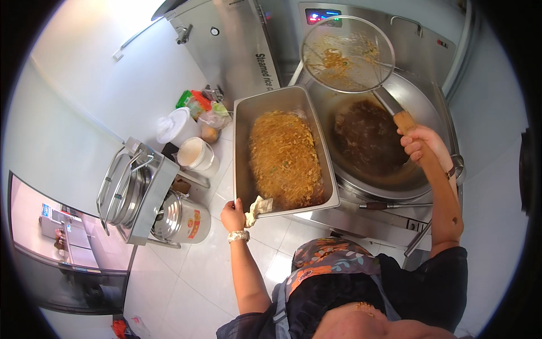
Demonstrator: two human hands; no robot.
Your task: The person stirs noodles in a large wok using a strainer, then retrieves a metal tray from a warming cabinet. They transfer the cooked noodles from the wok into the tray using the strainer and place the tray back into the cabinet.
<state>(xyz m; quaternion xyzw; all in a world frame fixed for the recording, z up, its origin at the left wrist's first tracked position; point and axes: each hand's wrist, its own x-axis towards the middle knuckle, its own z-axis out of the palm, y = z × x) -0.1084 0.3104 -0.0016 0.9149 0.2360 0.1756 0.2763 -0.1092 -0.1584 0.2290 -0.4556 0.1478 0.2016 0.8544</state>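
Note:
With my left hand (233, 217) I grip the near left corner of a deep stainless steel food pan (273, 100), a crumpled pale cloth (258, 207) beside my fingers on the rim. Golden-brown shredded food (286, 156) with green bits fills the middle of the pan. My right hand (419, 142) is closed around the wooden handle of a large round mesh strainer (348, 53). Scraps of the same food cling to its mesh. The strainer is over the far side of a big wok (423, 101), where dark brown liquid (368, 135) lies in the bottom.
Behind the wok stands a steel panel with a lit display (324, 18) and a faucet (406, 23). A steel steamed-rice cabinet (228, 46) is at the back. White buckets (197, 156), bagged produce (209, 123) and a metal rack with lids (131, 190) line the left wall.

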